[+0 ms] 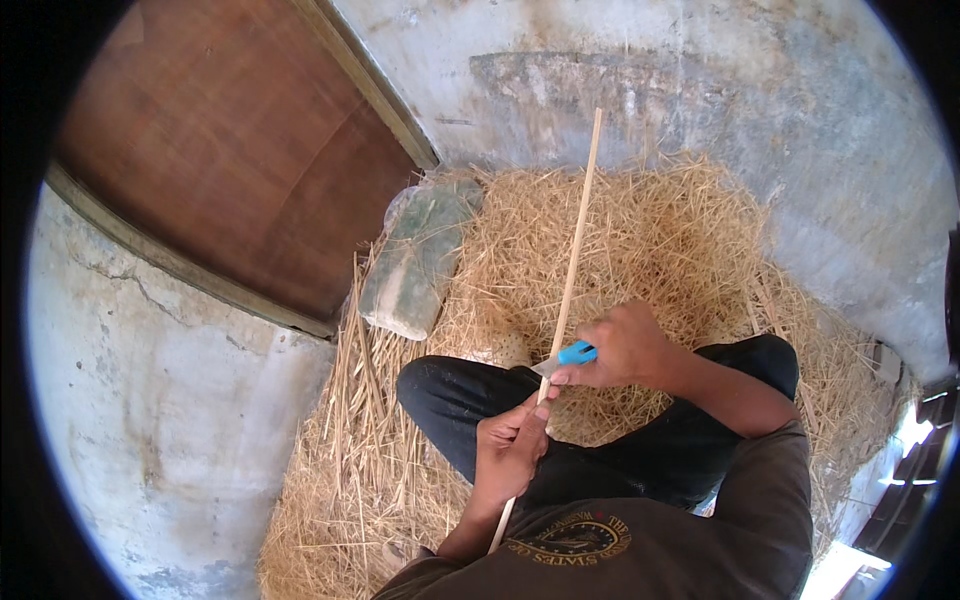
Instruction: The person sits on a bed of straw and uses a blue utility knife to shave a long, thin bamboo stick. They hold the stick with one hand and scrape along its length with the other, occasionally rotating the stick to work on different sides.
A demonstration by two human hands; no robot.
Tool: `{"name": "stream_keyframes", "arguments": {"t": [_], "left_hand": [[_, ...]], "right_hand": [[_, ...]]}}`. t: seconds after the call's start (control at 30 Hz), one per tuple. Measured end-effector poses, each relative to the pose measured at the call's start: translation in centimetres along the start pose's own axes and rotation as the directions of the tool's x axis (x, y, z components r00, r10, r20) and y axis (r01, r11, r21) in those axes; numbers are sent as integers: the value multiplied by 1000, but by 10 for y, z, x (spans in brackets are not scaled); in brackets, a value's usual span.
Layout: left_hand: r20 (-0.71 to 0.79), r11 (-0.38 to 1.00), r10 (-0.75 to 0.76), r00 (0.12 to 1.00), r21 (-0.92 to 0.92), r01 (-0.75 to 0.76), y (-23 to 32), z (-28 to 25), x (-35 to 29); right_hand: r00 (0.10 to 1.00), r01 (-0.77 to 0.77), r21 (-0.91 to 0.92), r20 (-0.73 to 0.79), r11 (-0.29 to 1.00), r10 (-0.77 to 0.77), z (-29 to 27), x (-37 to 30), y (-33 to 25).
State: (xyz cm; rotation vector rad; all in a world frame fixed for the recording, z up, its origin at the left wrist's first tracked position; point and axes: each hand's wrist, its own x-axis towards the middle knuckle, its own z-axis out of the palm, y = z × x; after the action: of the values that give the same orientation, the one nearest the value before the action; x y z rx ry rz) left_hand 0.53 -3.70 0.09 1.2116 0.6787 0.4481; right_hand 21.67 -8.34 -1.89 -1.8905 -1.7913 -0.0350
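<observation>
A long, thin, pale strip that looks like split bamboo or wood [576,245] runs slantwise from beside my body up toward the far wall. My left hand [512,440] is closed around its lower part, thumb along the strip. Just above, my right hand [625,345] grips a knife with a blue handle [578,353]. The blade lies against the strip, close to the left fingertips. Both hands are over my crossed legs in dark trousers [450,400].
Fine straw-like shavings [640,230] cover the floor around me. Loose thin strips [365,400] lie to the left. A greenish-grey block [418,265] rests near the brown door [250,150]. Stained walls [700,90] rise at the far side and left.
</observation>
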Motion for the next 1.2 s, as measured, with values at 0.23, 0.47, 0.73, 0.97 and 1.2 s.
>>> {"name": "stream_keyframes", "arguments": {"t": [0.23,0.47,0.73,0.97,1.2], "left_hand": [[40,999,50,998,9,-50,-8,-3,-1],[12,989,83,996,120,-84,-2,-2,-3],[-3,970,99,995,221,-96,-1,-2,-7],[35,975,65,997,212,-71,-1,-2,-14],[48,971,61,997,227,-70,-3,0,-15]], "right_hand": [[1000,2,-36,0,999,-2,1,3,12],[987,-157,-87,-34,984,155,1,12,41],[999,4,-43,-37,999,-5,2,3,6],[978,-197,-71,-87,978,190,-5,14,46],[985,-167,-66,-62,984,163,9,3,48]]}}
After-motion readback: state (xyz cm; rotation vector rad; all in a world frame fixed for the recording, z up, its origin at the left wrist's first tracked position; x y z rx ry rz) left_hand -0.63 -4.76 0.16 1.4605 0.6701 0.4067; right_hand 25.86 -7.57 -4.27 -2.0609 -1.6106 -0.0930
